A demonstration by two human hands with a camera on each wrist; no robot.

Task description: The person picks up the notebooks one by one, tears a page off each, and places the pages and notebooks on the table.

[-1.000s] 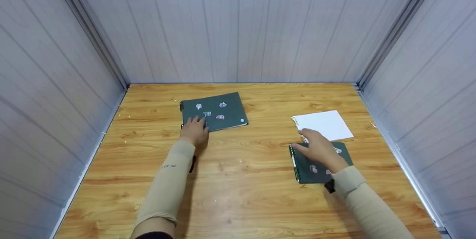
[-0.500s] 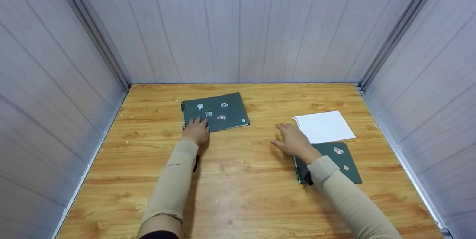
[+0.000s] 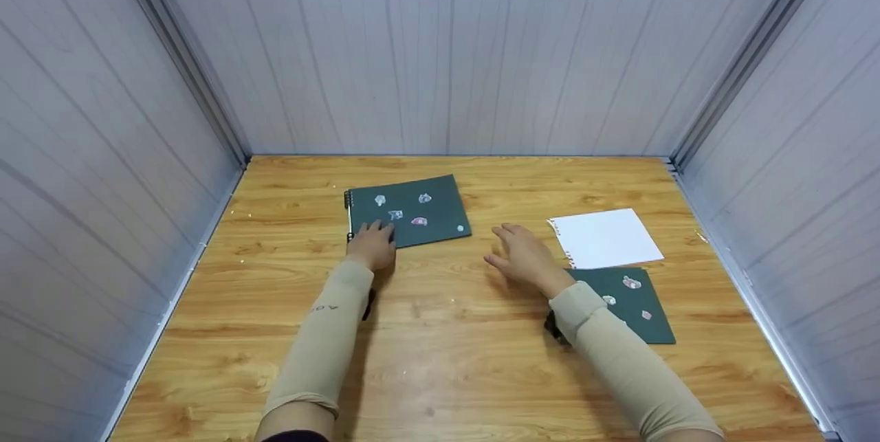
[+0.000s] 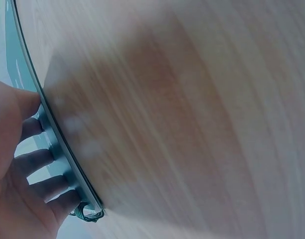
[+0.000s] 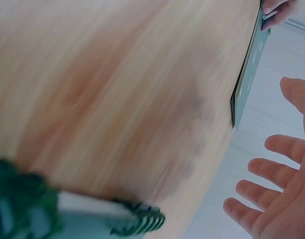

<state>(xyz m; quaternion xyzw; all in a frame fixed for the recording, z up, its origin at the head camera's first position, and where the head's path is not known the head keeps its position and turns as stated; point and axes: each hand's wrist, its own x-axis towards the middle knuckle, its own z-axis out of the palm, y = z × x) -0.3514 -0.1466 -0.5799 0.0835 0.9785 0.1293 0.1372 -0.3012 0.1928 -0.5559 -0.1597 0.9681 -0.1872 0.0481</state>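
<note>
My left hand (image 3: 372, 247) rests its fingertips on the lower left part of a dark green spiral notebook (image 3: 443, 210) with stickers on its cover. In the left wrist view the fingers lie spread on the cover, close to its coil. My right hand (image 3: 526, 258) is over the wooden table with fingers apart, holding nothing, between the two notebooks. A second green spiral notebook (image 3: 650, 301), also stickered, lies under the right forearm, which hides part of it. Its green coil (image 5: 145, 219) shows in the right wrist view.
A white sheet of paper (image 3: 608, 239) with a ragged, torn left edge lies just behind the right notebook. Small white scraps dot the left of the wooden table (image 3: 433, 359). Pale panel walls (image 3: 440, 50) enclose the table at the back and both sides.
My right hand has moved left from above the right notebook to the space between the notebooks. My left hand stays on the left notebook. The view has shifted slightly.
</note>
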